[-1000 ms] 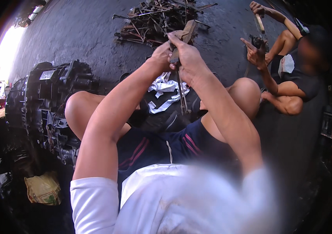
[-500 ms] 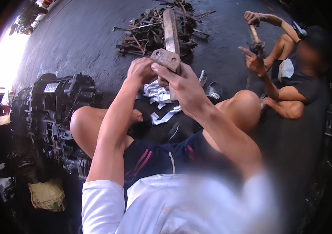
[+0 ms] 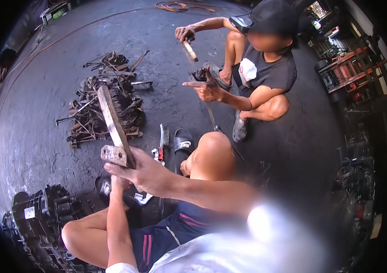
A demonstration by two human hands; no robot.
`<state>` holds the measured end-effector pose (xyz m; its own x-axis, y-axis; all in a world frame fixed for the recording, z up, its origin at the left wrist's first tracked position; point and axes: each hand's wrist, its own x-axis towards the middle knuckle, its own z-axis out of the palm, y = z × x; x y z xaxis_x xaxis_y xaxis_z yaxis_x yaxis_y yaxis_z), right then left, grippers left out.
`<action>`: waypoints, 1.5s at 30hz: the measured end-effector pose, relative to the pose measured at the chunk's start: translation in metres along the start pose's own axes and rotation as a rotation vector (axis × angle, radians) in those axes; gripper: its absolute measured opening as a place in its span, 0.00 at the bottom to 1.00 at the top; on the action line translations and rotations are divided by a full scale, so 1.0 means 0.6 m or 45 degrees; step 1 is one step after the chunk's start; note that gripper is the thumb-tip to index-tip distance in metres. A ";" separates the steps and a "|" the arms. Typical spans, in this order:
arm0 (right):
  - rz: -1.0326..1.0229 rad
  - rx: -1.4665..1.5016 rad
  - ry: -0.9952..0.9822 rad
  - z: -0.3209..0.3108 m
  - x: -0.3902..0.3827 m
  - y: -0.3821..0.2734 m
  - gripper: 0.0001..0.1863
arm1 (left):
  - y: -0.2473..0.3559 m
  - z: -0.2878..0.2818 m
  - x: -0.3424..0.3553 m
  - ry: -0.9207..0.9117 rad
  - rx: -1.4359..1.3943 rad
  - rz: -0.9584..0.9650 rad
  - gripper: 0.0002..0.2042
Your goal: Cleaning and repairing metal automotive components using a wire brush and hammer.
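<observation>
My right hand [image 3: 150, 172] is closed around the near end of a long, flat, worn grey-brown bar [image 3: 114, 119]. A small plate [image 3: 114, 155] with two holes sits crosswise at that end, and my thumb presses near it. The bar points away from me, over a pile of dark metal rods and parts [image 3: 104, 102]. My left hand [image 3: 119, 183] is just below the plate, with its fingers hidden behind the right hand and the bar. Some white strips [image 3: 143, 199] show on the dark surface between my legs.
A red-handled wire brush [image 3: 162, 143] lies beside my sandal [image 3: 183, 142]. Across from me, a squatting co-worker [image 3: 266, 68] holds a wooden-handled brush [image 3: 190, 50] over a dark part. A black gearbox-like housing [image 3: 43, 214] stands at left; a red rack [image 3: 345, 75] is at far right.
The view has swung right, bringing more of the co-worker and floor in. My left hand has come down off the plate, while the right keeps hold of the bar.
</observation>
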<state>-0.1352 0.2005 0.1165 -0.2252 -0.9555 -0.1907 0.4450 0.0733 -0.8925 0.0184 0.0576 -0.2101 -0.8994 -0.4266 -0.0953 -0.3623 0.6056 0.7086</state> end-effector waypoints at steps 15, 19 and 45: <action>-0.137 0.087 0.352 -0.106 -0.017 -0.065 0.14 | 0.180 0.063 0.017 -0.400 -0.266 0.128 0.29; -0.251 0.060 0.289 -0.135 -0.038 -0.095 0.17 | 0.236 0.064 0.033 -0.373 -0.244 -0.027 0.28; -0.264 0.225 -0.028 -0.105 -0.040 -0.070 0.23 | 0.238 -0.008 0.059 -0.244 0.091 0.230 0.36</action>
<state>-0.2033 0.2386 0.1329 -0.3094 -0.9509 -0.0008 0.5364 -0.1738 -0.8258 -0.0639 0.1257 -0.1089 -0.9784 -0.1766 -0.1074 -0.2021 0.7090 0.6756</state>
